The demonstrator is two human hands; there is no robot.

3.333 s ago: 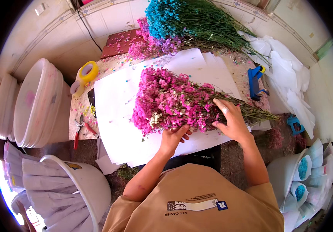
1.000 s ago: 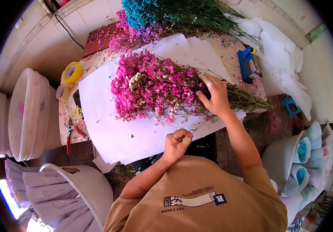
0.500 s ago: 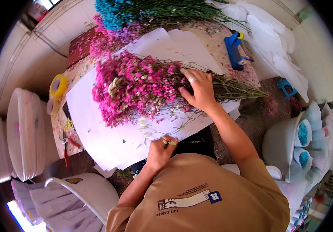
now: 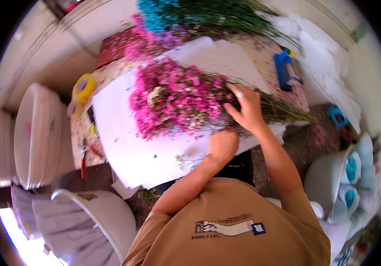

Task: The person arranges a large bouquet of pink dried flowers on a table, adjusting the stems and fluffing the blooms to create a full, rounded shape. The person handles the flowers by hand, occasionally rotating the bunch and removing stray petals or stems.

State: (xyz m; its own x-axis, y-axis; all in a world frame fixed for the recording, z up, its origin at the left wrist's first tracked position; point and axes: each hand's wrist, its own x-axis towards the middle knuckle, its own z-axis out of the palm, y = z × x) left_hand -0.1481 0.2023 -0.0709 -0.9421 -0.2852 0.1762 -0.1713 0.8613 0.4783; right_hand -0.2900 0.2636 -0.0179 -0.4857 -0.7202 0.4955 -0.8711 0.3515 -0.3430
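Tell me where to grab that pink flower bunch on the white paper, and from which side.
Grip the pink flower bunch at its green stems, probably just past the blooms where the right hand already presses. The heads fan out wide and look fragile toward the left, while the stems gather into a narrow bundle pointing right. Come from above on the right side. The left hand sits closed at the white paper near the bunch's lower edge.

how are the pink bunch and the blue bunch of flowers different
The pink bunch lies on the white paper sheets, while the blue bunch lies at the table's far edge, off the paper. The right hand rests on the pink bunch's stems and the left hand is beside it; no hand is near the blue bunch. Both lie flat, with green stems pointing right.
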